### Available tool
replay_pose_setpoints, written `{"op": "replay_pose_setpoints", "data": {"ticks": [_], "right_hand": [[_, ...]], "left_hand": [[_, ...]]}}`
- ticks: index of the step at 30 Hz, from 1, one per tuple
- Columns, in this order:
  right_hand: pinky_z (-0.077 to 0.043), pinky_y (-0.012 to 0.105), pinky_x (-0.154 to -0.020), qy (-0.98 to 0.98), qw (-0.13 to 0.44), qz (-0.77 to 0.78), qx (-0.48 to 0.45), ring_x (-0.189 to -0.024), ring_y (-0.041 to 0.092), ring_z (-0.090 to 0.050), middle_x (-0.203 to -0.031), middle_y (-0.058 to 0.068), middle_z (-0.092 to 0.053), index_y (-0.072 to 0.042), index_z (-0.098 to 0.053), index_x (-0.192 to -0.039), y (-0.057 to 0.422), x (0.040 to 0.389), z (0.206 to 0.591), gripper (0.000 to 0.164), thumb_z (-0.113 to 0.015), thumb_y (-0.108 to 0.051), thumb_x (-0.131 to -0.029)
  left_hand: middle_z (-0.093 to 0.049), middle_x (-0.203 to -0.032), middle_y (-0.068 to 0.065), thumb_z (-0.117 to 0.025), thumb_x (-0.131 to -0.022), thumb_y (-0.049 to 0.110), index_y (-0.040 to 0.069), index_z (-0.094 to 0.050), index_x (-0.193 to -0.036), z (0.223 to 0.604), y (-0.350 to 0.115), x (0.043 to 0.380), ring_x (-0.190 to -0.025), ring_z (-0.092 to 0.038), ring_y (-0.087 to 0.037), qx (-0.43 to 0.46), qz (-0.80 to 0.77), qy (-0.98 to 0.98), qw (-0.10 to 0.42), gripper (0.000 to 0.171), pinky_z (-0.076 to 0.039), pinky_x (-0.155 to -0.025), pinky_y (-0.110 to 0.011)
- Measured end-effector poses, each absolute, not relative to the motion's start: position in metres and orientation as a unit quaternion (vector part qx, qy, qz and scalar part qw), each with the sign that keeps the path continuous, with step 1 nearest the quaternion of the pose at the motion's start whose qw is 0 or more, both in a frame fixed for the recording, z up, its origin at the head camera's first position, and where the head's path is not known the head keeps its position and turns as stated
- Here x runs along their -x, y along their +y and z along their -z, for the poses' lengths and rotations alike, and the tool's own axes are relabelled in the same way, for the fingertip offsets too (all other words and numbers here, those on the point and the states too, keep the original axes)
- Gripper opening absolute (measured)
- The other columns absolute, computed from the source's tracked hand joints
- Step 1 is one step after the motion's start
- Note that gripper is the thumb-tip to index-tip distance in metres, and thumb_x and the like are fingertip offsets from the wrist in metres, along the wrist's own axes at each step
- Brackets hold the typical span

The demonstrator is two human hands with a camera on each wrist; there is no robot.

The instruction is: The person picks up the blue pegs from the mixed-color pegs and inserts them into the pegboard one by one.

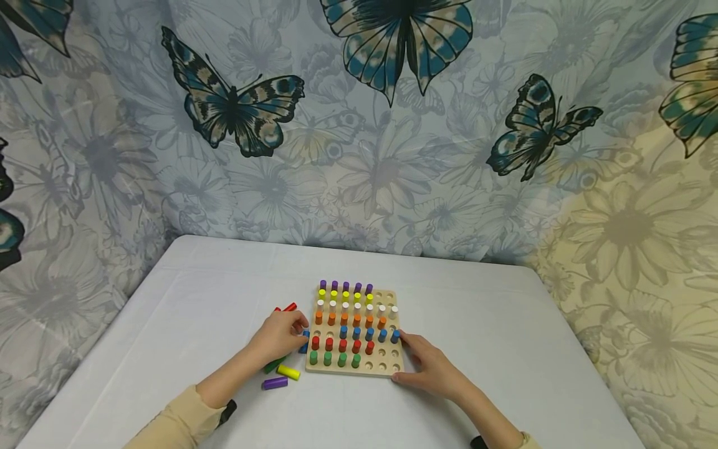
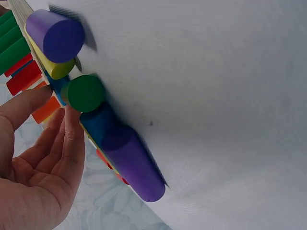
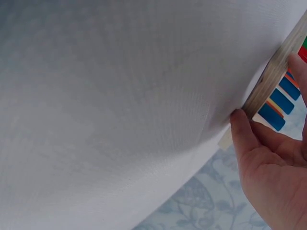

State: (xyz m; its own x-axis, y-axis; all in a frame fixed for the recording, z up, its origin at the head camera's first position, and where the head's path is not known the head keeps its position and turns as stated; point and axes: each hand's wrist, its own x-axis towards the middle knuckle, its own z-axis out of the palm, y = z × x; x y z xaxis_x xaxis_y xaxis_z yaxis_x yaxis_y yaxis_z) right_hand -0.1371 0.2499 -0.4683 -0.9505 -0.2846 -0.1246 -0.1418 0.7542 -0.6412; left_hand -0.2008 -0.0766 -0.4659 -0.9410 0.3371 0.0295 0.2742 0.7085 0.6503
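A wooden pegboard [image 1: 354,373] lies on the white table, with rows of coloured pegs standing in its holes. At its left edge my left hand [image 1: 278,335] pinches a blue peg [image 1: 305,343] between thumb and fingertips; in the left wrist view the fingers partly hide this blue peg [image 2: 58,86]. My right hand [image 1: 429,368] holds the board's right side near the front corner, thumb and fingers spread apart. The right wrist view shows that hand [image 3: 273,158] touching the board's wooden edge [image 3: 273,74].
Loose pegs lie left of the board: a purple peg [image 1: 275,383], a yellow peg [image 1: 288,372], a green peg [image 1: 273,364] and a red peg [image 1: 290,307]. Behind the white table [image 1: 477,299] hangs a butterfly-patterned cloth [image 1: 387,187].
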Motion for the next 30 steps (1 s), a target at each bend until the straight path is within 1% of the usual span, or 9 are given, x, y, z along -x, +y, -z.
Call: {"op": "replay_pose_setpoints", "data": {"ticks": [7,16,23,30], "right_hand": [[-0.047,0.047,-0.097,0.930,0.106,0.332,0.115,-0.128,0.037,-0.047,-0.143,0.019,-0.045,-0.001,-0.038,-0.147,0.2495,0.1368,0.4676,0.088,-0.081,-0.038,-0.079],[-0.047,0.047,-0.097,0.928,0.107,0.335,0.121,-0.129,0.038,-0.046,-0.143,0.019,-0.045,-0.001,-0.037,-0.148,0.2499,0.1370,0.4681,0.088,-0.081,-0.038,-0.080],[-0.047,0.047,-0.097,0.929,0.108,0.333,0.119,-0.127,0.037,-0.047,-0.142,0.019,-0.046,-0.001,-0.037,-0.148,0.2499,0.1369,0.4678,0.089,-0.080,-0.038,-0.080],[-0.047,0.046,-0.097,0.929,0.105,0.333,0.125,-0.127,0.037,-0.048,-0.142,0.019,-0.046,0.000,-0.037,-0.148,0.2505,0.1366,0.4674,0.089,-0.080,-0.038,-0.080]], "left_hand": [[-0.060,-0.074,0.003,-0.082,-0.076,0.010,0.007,-0.068,-0.088,0.4630,-0.0744,0.2008,-0.068,-0.053,-0.012,-0.166,-0.316,0.933,0.044,0.019,-0.049,-0.062,-0.028],[-0.059,-0.074,0.002,-0.082,-0.076,0.010,0.007,-0.068,-0.086,0.4623,-0.0723,0.2007,-0.066,-0.051,-0.013,-0.163,-0.305,0.937,0.057,0.017,-0.047,-0.061,-0.028],[-0.058,-0.072,0.002,-0.082,-0.075,0.008,0.008,-0.068,-0.084,0.4646,-0.0731,0.2008,-0.064,-0.050,-0.012,-0.166,-0.300,0.938,0.047,0.016,-0.046,-0.058,-0.026],[-0.057,-0.072,0.002,-0.083,-0.075,0.009,0.008,-0.067,-0.083,0.4652,-0.0730,0.2017,-0.065,-0.049,-0.012,-0.170,-0.293,0.940,0.038,0.017,-0.046,-0.060,-0.028]]}}
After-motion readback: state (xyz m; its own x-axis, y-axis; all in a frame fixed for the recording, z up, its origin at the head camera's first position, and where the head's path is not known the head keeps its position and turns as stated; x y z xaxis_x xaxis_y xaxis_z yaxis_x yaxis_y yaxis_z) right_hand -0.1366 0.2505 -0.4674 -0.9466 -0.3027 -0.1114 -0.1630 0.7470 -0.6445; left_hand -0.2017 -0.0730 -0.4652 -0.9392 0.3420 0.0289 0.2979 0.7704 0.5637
